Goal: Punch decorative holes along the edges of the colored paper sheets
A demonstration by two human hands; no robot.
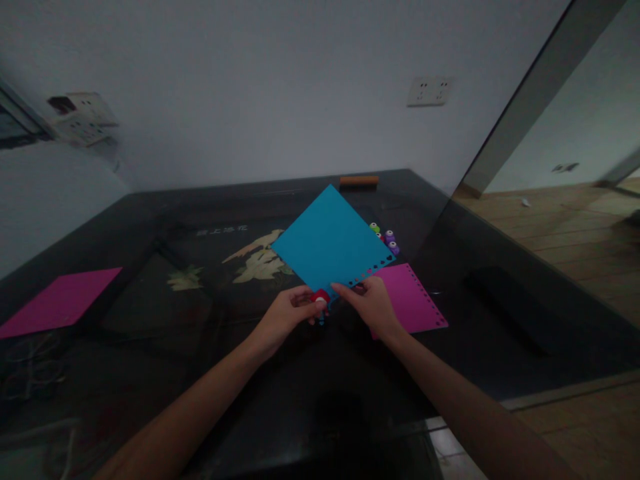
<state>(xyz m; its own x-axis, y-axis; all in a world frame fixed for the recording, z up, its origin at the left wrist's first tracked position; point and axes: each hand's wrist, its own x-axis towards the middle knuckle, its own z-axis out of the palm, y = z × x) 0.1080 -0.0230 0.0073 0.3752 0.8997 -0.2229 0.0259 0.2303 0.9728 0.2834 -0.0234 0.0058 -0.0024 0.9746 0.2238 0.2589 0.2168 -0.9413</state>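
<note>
**A:** Head view, the only one you have. What's in your hands?

**B:** Your left hand (287, 312) is closed around a small red punch (320, 297), set at the near corner of the blue sheet (330, 241). Your right hand (373, 303) pinches that sheet's near edge, fingers curled shut on the paper, just beside the punch.

**A:** Where does the sheet sit?

**B:** It is held tilted over the dark glass table (500, 313), turned like a diamond. A row of punched holes (373, 271) runs along its lower right edge up to your right hand.

**A:** So which step would you call this?

**B:** I judge you are mid-row, punching along the border, with the punch at the corner. The next press seems to call for sliding the edge squarely into the slot, spaced evenly from the last hole, and keeping the paper flat.

**A:** Anything else nearby?

**B:** A pink sheet (415, 303), already holed along its right edge, lies under your right hand. More small punches (387, 239) sit beyond it, and another pink sheet (60, 301) lies well apart at the left.
</note>
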